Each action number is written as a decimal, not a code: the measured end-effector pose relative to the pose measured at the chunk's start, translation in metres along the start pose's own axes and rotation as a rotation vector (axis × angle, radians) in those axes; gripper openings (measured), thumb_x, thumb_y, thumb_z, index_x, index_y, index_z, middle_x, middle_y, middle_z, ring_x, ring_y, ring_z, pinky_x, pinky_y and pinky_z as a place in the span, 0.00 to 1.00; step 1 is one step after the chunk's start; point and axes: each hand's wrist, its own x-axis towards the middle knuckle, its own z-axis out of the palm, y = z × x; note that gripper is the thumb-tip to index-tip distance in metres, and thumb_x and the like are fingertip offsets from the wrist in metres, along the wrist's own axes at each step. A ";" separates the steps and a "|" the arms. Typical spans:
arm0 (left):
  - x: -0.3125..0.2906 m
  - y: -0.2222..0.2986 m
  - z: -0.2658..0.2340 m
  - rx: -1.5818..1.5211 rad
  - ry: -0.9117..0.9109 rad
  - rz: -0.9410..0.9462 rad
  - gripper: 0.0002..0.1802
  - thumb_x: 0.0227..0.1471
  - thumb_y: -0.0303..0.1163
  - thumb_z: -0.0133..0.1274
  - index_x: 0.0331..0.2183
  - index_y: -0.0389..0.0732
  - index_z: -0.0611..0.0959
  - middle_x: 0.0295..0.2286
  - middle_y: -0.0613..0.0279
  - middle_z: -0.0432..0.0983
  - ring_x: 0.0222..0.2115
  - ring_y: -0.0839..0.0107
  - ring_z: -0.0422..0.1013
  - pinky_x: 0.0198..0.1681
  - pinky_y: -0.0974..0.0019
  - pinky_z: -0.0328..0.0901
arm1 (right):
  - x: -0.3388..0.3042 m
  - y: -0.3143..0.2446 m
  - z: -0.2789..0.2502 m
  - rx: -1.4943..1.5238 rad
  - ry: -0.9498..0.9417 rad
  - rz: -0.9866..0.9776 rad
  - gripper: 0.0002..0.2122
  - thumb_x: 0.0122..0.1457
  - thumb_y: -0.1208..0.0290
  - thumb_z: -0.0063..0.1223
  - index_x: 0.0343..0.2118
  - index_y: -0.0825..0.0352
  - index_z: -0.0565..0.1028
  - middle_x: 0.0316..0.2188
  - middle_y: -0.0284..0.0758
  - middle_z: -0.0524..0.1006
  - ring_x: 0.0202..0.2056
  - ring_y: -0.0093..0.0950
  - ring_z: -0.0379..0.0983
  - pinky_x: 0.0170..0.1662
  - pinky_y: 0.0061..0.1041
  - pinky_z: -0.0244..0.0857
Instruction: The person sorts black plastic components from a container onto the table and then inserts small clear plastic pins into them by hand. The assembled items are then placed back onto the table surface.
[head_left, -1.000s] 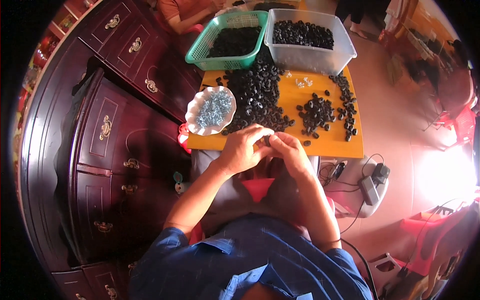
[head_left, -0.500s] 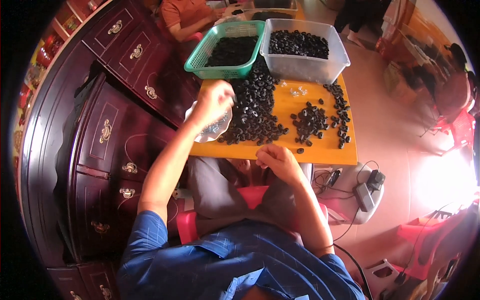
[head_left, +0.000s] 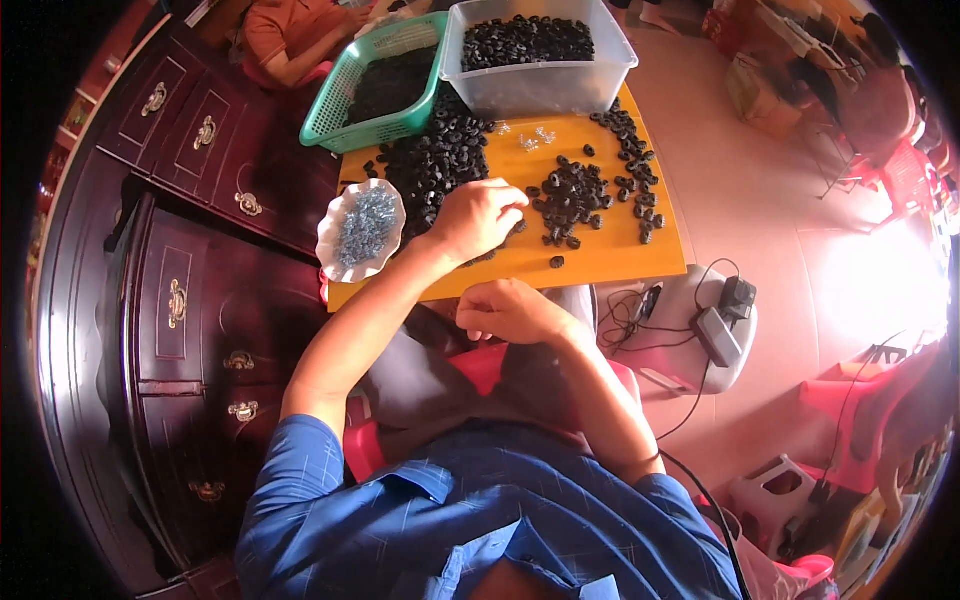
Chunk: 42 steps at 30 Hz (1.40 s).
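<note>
My left hand is over the yellow table, its fingertips pinched together beside the smaller pile of small black ring-shaped pieces. Whatever it may hold is too small to name. Just off the table's near edge, above my lap, my right hand is closed with curled fingers; its contents are hidden. A white wavy-rimmed dish of tiny shiny bluish-silver pieces lies at the table's left. Between dish and smaller pile spreads a larger heap of black pieces, partly covered by my left hand.
A green basket and a clear plastic bin, both holding black pieces, stand at the far side. Small clear pieces lie before the bin. Dark wooden drawers rise at left. A stool with cables and adapters stands at right.
My left hand has moved from above the dish rightward to the smaller pile, uncovering the dish. My right hand stays closed near the table's edge. The view has shifted.
</note>
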 end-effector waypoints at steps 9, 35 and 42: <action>0.026 -0.011 0.039 0.209 -0.113 -0.014 0.09 0.48 0.33 0.59 0.34 0.44 0.85 0.32 0.58 0.77 0.37 0.57 0.75 0.40 0.58 0.71 | -0.003 -0.008 -0.005 0.018 0.055 0.045 0.08 0.57 0.68 0.52 0.29 0.68 0.78 0.22 0.31 0.80 0.22 0.22 0.76 0.27 0.22 0.69; -0.177 0.001 -0.012 -1.133 0.352 -0.693 0.06 0.58 0.28 0.55 0.36 0.36 0.80 0.26 0.65 0.78 0.22 0.82 0.70 0.26 0.77 0.66 | 0.109 0.021 -0.150 -0.921 0.729 0.450 0.10 0.53 0.60 0.58 0.34 0.58 0.80 0.33 0.38 0.81 0.38 0.39 0.79 0.43 0.37 0.71; -0.183 0.011 -0.033 -1.178 0.386 -0.646 0.08 0.58 0.30 0.57 0.37 0.36 0.81 0.27 0.65 0.79 0.23 0.83 0.70 0.28 0.78 0.66 | 0.130 0.038 -0.158 -1.050 0.664 0.546 0.13 0.54 0.57 0.59 0.38 0.59 0.79 0.38 0.38 0.81 0.43 0.39 0.77 0.47 0.38 0.70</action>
